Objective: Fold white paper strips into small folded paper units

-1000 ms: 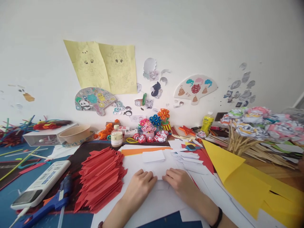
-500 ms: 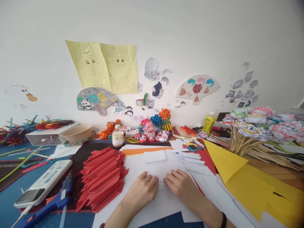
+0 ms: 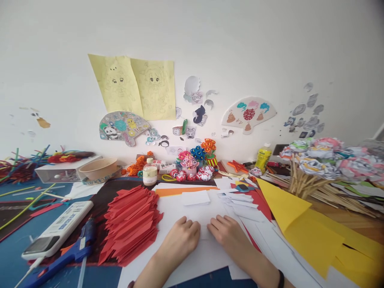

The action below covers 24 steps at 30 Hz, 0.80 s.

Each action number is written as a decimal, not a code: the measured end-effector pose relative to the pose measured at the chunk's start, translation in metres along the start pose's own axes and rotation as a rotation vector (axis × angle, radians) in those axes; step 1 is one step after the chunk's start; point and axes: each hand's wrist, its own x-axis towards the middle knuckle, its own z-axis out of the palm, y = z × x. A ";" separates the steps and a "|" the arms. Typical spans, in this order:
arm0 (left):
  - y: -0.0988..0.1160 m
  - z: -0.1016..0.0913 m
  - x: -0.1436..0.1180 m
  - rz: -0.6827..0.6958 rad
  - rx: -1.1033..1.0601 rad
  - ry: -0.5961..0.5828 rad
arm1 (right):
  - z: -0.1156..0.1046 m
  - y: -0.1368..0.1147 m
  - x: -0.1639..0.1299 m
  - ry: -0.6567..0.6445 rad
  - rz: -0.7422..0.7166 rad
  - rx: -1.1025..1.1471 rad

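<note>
Both hands rest over a large white sheet [image 3: 168, 212] in the middle of the table. Between them shows a small piece of white paper [image 3: 205, 232], its ends under my fingers. My left hand [image 3: 183, 236] is closed with curled fingers on the paper's left end. On its right end, the fingers of my right hand [image 3: 226, 232] are likewise bent and closed. Fingertips and thumbs are mostly hidden. Just beyond lies a white rectangular paper [image 3: 196, 197]. Folded white paper strips [image 3: 240, 202] are piled beyond my right hand.
Folded red papers [image 3: 132, 224] form a large pile at left, beside a blue glue gun [image 3: 79, 250] and a white power strip [image 3: 60, 228]. Yellow paper [image 3: 312, 240] covers the right side. A small bottle [image 3: 149, 174] and crafted flowers [image 3: 192, 160] stand at the back.
The view has shifted slightly. My hands stay almost in place, with the small piece of paper still between them.
</note>
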 end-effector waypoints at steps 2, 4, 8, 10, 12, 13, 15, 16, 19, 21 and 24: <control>0.000 -0.001 0.000 0.003 -0.012 -0.025 | -0.002 -0.001 0.001 -0.023 0.019 0.017; 0.000 -0.002 0.000 0.002 -0.027 -0.053 | -0.004 -0.001 0.002 -0.047 0.043 0.038; -0.001 -0.005 0.000 -0.025 -0.070 -0.117 | -0.010 0.001 0.003 -0.128 0.105 0.096; -0.001 -0.007 -0.001 -0.064 -0.113 -0.156 | -0.015 0.003 0.002 -0.180 0.151 0.133; -0.002 -0.009 -0.001 -0.114 -0.164 -0.195 | -0.020 0.005 0.000 -0.217 0.190 0.174; -0.003 -0.010 -0.001 -0.135 -0.188 -0.210 | -0.022 0.005 -0.001 -0.230 0.199 0.191; -0.005 -0.011 -0.003 -0.169 -0.233 -0.227 | -0.024 0.005 -0.002 -0.252 0.197 0.202; -0.006 -0.011 -0.004 -0.183 -0.255 -0.232 | -0.025 0.005 -0.003 -0.261 0.195 0.196; -0.009 -0.012 -0.008 -0.241 -0.330 -0.228 | -0.023 0.003 -0.004 -0.280 0.210 0.178; -0.009 -0.011 -0.009 -0.309 -0.385 -0.201 | -0.021 0.004 -0.005 -0.265 0.231 0.197; -0.008 -0.007 -0.006 -0.442 -0.443 -0.124 | -0.016 0.007 -0.006 -0.215 0.253 0.264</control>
